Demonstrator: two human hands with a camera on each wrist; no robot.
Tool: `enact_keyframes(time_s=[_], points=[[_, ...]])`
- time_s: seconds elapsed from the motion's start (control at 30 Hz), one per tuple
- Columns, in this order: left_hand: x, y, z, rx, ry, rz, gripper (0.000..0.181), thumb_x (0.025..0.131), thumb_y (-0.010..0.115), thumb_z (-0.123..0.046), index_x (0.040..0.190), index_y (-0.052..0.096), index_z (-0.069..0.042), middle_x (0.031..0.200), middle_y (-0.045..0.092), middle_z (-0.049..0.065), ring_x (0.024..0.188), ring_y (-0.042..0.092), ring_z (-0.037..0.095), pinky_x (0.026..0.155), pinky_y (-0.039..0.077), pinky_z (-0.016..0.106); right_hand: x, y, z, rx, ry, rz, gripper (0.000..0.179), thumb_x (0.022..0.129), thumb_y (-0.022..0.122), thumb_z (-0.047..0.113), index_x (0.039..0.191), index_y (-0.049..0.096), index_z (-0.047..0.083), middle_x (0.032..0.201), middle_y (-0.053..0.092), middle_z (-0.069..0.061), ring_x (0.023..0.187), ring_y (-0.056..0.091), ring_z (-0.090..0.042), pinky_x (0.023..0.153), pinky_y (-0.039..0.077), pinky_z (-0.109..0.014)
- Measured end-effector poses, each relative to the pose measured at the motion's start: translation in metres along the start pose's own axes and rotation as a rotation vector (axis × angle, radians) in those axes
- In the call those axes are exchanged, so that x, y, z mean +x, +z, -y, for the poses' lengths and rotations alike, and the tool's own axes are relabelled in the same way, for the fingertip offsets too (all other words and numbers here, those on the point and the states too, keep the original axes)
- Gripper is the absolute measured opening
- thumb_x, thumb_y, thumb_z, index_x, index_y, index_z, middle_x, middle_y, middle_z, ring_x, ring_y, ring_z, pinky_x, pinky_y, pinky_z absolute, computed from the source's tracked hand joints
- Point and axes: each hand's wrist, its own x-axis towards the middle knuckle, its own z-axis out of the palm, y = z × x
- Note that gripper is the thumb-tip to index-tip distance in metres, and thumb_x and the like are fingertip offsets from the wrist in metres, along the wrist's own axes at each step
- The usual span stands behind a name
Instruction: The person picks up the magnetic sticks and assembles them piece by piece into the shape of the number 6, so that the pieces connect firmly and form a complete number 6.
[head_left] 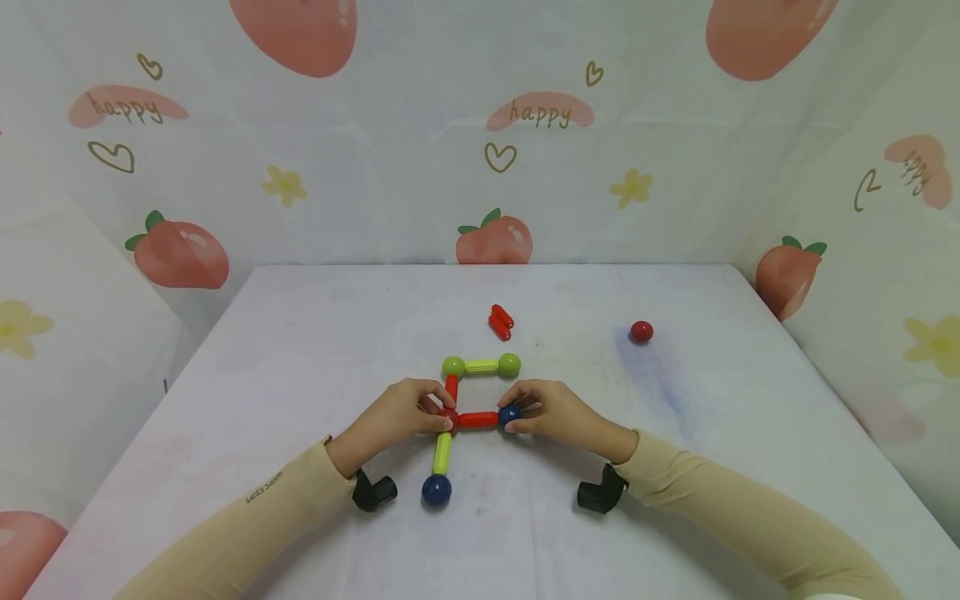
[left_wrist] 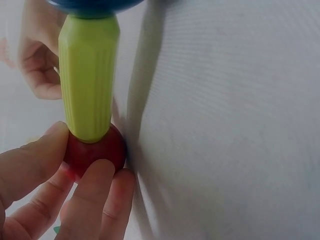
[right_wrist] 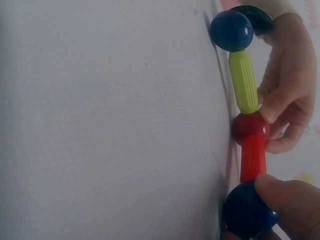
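A connected figure of balls and rods lies on the table. My left hand (head_left: 408, 410) pinches its red ball (left_wrist: 97, 152), where two red rods and a yellow-green rod (left_wrist: 90, 75) meet. My right hand (head_left: 551, 408) pinches a blue ball (right_wrist: 248, 212) at the far end of the sideways red rod (head_left: 478, 420). Another blue ball (head_left: 437, 490) ends the yellow-green rod nearest me. Farther back, the second red rod (head_left: 452, 388) reaches a green ball (head_left: 453, 367), joined by a yellow-green rod (head_left: 482, 366) to another green ball (head_left: 509, 365).
Two loose red rods (head_left: 500, 322) lie side by side behind the figure. A single red ball (head_left: 641, 332) rests at the back right, near a bluish stain on the white table (head_left: 337, 333). A fruit-patterned cloth (head_left: 405, 183) hangs behind the table.
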Motion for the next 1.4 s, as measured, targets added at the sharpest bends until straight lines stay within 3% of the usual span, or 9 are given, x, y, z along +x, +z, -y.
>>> enact_keyframes(time_s=[0.97,1.17,1.4], points=[[0.001,0.000,0.001,0.001,-0.009,-0.005,0.019,0.087,0.081,-0.015,0.104,0.073,-0.013,0.091,0.072,0.005,0.080,0.063,0.015,0.069,0.051,0.025,0.005,-0.003,0.002,-0.025,0.042,0.047,0.030,0.089,0.079,0.012,0.117,0.069,0.008,0.119,0.072,-0.011,0.110,0.068,-0.024,0.092,0.060,-0.035],[0.001,0.000,0.001,-0.002,-0.008,-0.001,0.020,0.087,0.081,-0.015,0.104,0.073,-0.013,0.092,0.072,0.005,0.081,0.064,0.015,0.070,0.052,0.025,0.007,-0.015,0.010,-0.017,0.065,0.057,0.037,0.090,0.079,0.013,0.124,0.066,0.007,0.128,0.069,-0.011,0.120,0.067,-0.029,0.097,0.058,-0.037],[0.000,0.000,0.001,-0.009,-0.009,0.003,0.020,0.087,0.081,-0.014,0.105,0.072,-0.013,0.092,0.073,0.004,0.081,0.065,0.014,0.071,0.053,0.026,0.014,-0.044,0.018,-0.003,0.026,-0.031,0.036,0.092,0.075,0.012,0.125,0.065,0.003,0.131,0.068,-0.015,0.125,0.065,-0.034,0.100,0.056,-0.042]])
